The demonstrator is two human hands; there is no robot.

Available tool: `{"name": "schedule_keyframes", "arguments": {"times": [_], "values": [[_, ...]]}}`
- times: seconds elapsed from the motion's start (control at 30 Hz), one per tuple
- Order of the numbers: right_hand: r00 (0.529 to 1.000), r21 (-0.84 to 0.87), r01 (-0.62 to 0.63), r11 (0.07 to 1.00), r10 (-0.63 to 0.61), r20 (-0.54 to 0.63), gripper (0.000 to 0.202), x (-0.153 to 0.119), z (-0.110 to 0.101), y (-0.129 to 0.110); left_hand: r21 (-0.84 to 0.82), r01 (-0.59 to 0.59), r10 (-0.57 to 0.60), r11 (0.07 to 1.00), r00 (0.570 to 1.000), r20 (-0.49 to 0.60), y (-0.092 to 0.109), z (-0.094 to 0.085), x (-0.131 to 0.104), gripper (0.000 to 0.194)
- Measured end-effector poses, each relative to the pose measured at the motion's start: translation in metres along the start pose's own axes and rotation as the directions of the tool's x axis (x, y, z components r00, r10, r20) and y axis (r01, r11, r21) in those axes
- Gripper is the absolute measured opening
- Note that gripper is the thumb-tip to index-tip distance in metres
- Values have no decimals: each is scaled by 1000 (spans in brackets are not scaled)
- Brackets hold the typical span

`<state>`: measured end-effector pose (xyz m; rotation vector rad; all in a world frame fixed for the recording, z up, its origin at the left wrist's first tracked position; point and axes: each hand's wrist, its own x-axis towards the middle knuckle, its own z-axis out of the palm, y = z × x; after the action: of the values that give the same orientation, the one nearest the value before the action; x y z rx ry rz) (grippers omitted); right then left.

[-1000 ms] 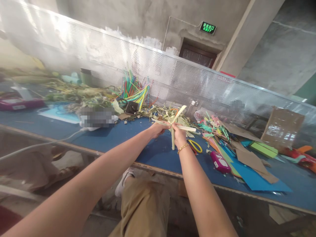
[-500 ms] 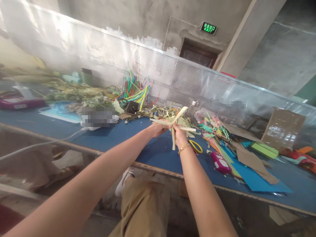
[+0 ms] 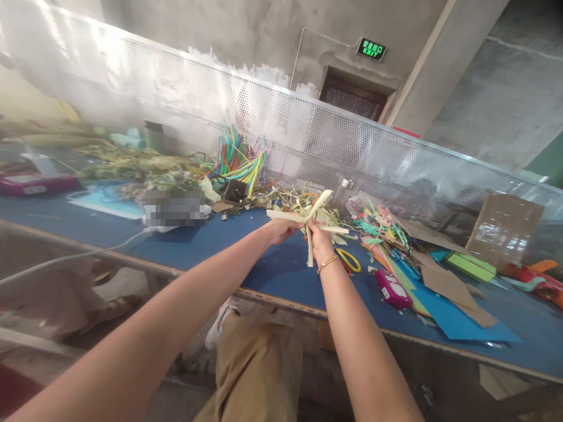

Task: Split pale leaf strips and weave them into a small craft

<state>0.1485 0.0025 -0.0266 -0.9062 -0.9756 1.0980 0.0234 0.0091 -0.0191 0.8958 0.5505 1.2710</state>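
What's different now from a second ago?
The pale, flat, leaf-like strip pointing left has shifted slightly: its free end reaches a little further left and looks broader. Nothing was visibly grasped or released. The left hand and right hand still hold the crossed strips; the purple box stayed put.

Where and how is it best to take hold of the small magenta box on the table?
I would grip the magenta box across its middle, by the two long sides, coming from above: it looks low and oblong, and the blue sheet to its right lies flat.
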Motion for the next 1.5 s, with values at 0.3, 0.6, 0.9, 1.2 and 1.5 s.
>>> {"name": "schedule_keyframes", "arguments": {"times": [0.3,0.6,0.9,1.2,1.5], "values": [[1000,159,7,987,-5,-17,21,4,2,3,1,76,-75,997,996,-38,-1,0,0,12],[996,77,84,994,-81,-31,28,6,0,9,126,114,-108,986,993,-55,1,2,-3,10],[998,27,25,999,-27,59,29,1,1,3,145,69,-53,987,992,-111,0,1,-3,19],[996,77,56,995,-60,60,28,0,2,2,167,100,-89,981,993,-72,0,4,-6,14],[996,80,54,995,-60,71,29,-2,2,2,192,52,-28,980,992,-126,-1,-1,-1,20]]}}
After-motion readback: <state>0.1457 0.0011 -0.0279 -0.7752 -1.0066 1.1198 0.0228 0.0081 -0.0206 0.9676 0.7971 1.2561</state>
